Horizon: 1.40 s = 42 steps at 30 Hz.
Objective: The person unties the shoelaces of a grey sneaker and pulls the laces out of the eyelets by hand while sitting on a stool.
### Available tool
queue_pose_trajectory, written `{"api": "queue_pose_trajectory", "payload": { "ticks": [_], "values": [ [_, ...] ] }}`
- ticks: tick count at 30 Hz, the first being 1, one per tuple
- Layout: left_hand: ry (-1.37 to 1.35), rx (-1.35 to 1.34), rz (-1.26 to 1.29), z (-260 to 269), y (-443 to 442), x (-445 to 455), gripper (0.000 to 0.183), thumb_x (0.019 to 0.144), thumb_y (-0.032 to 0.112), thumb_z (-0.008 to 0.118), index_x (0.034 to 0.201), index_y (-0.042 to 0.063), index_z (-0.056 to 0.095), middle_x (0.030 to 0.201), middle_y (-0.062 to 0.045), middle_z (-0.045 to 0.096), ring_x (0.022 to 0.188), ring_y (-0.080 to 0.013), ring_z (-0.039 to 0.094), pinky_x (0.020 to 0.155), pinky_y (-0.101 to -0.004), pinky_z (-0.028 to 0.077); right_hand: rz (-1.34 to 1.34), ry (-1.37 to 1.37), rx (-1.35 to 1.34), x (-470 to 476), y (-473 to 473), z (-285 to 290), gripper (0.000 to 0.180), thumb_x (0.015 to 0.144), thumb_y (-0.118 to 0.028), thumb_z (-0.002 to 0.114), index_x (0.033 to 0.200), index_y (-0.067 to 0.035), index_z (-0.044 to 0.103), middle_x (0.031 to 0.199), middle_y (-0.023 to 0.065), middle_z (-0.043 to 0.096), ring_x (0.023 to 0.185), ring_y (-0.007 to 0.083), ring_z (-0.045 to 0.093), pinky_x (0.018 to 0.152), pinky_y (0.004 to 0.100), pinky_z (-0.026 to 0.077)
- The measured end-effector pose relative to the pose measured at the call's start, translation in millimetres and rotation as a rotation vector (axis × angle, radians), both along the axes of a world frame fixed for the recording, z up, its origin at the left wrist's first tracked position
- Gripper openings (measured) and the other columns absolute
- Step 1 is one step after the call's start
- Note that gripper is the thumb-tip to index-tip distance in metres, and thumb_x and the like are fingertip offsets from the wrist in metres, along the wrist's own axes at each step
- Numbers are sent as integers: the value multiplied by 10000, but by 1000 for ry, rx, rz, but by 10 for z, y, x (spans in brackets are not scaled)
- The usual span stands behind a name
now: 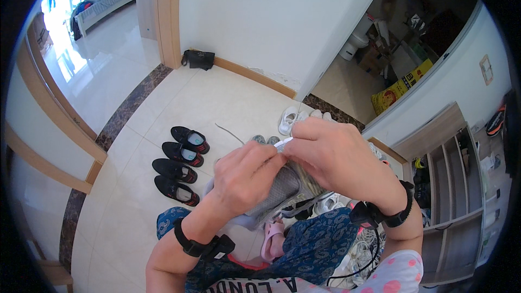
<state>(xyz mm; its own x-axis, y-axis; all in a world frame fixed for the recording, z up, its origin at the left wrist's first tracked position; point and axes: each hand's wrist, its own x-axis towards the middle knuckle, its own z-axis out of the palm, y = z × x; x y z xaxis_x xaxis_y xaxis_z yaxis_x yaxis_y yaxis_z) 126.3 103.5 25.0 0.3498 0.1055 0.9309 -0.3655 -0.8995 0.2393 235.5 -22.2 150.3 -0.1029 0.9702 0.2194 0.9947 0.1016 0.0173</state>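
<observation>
My left hand (246, 177) and my right hand (336, 152) meet in front of me, fingertips pinched together. Between them shows a short white strip (283, 143), probably part of a shoelace; the fingers hide most of it. Just beneath, a grey mesh shoe (281, 191) is partly covered by both hands. A thin grey lace (228, 132) sticks out beyond my left knuckles. Another grey lace (305, 207) trails below my right hand. Whether either hand also grips the shoe cannot be seen.
Several black shoes (181, 162) line the tiled floor at left. White shoes (290, 120) stand ahead, near a doorway. A heap of white laces (362, 252) lies at lower right, beside an open wooden shoe cabinet (441, 183). A black pouch (201, 60) rests against the wall.
</observation>
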Motion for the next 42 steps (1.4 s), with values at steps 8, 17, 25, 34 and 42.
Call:
{"api": "queue_pose_trajectory", "payload": {
  "ticks": [8,17,25,34,42],
  "values": [
    [29,-117,29,-38,-36,15,224,640,-54,702,856,3,684,814,-86,602,662,-226,601,537,-317,487,-83,258,-64,178,118,-128,60,787,-97,626,815,-47,641,813,109,584,772,315,613,653,416,495],
    [149,-266,-22,-82,-69,5,189,703,-22,704,887,17,686,843,-94,620,708,-264,630,592,-345,514,-116,435,-189,228,127,-270,92,790,-116,644,838,-43,674,824,129,622,780,337,621,677,422,494],
    [331,-394,-202,-44,15,-46,179,768,-36,675,939,16,684,895,-125,609,772,-302,632,665,-378,522,-230,372,-69,247,69,-418,76,775,-109,670,802,-40,686,762,117,620,738,301,611,649,390,484],
    [413,-276,-133,-32,-5,-53,125,811,-9,658,935,-2,671,890,-132,617,764,-296,634,663,-354,520,-283,762,-268,449,97,-511,140,831,-151,678,848,-14,700,741,97,653,678,158,596,632,307,471],
    [591,-287,-113,7,20,-88,106,814,62,659,914,34,681,865,-127,629,773,-317,635,675,-383,518,-347,1098,-411,522,30,-597,152,855,-152,674,900,-11,707,762,16,675,707,46,542,631,256,454]
  ]
}}
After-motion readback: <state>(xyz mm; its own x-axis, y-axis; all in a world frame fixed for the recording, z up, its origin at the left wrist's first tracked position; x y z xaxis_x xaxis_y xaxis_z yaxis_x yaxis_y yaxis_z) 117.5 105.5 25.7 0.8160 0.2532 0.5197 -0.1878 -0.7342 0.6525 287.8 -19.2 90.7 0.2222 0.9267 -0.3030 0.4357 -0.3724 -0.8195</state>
